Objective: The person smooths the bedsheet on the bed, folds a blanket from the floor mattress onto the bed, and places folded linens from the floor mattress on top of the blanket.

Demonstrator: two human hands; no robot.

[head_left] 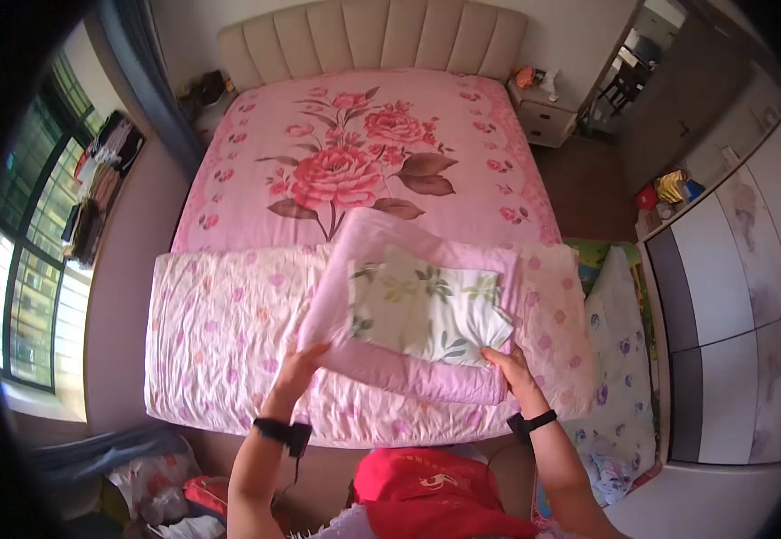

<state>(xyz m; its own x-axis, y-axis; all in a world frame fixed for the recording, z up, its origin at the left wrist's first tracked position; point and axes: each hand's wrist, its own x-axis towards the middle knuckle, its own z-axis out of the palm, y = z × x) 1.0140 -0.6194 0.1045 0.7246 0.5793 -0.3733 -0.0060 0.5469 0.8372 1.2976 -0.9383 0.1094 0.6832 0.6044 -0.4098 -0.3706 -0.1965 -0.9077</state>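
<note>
A padded pink rectangle of bedding (390, 373), a pillow or a folded quilt, I cannot tell which, is over the near part of the bed. On top of it lies a folded white cloth (417, 310) with a green leaf print. My left hand (303, 364) grips the pink bedding's near left corner. At its near right corner, my right hand (509, 364) is closed on the edge, its thumb by the cloth's corner. Fingers beneath the bedding are hidden. Below it, a white quilt (211, 341) with pink and purple spots lies folded across the bed's foot.
The bed has a pink floral sheet (256, 180) and a beige headboard (363, 43). A nightstand (545, 121) stands at the far right. Wardrobe doors (741, 305) line the right side, beside a patterned mattress (620, 350). Bags (152, 485) lie at lower left.
</note>
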